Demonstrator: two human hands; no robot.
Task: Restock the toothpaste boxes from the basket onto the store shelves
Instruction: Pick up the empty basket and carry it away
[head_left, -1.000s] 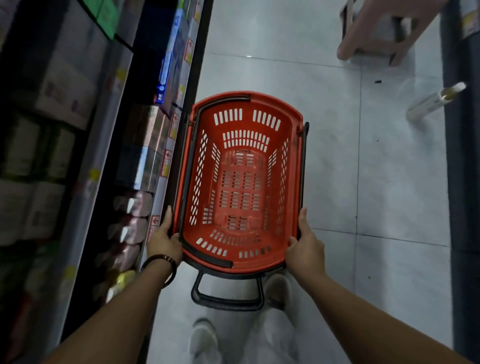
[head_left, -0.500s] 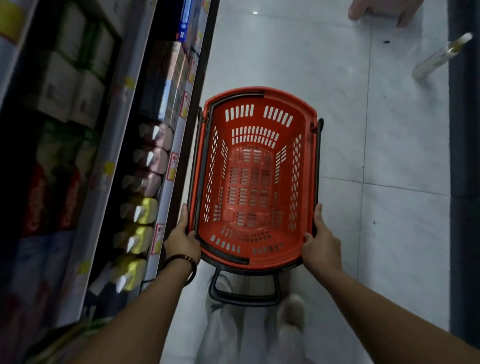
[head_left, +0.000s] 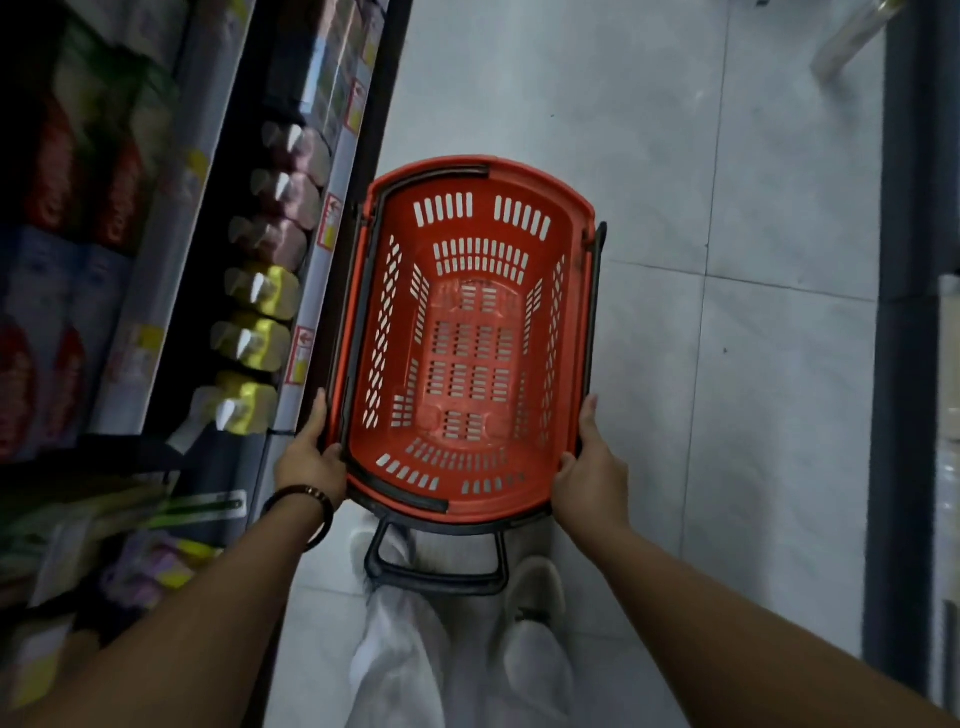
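An orange plastic basket with slotted walls and black handles hangs in front of me above the floor, and nothing lies inside it. My left hand grips its near-left rim, thumb along the side; a dark bracelet sits on that wrist. My right hand grips the near-right rim the same way. A black pull handle hangs below the basket's near end. Boxes in red and white stand on the dim shelves at the left; no toothpaste box is in the basket.
Store shelves with price tags run along the left, holding pink and yellow pouches. A grey tiled floor stretches ahead. A dark shelf base lines the right. A pale bottle lies at the top right. My white shoes show below.
I have walked forward along the aisle with the basket held in both hands. The shelves slid past: yellow pouches now sit beside the basket, and the stool has left the view.
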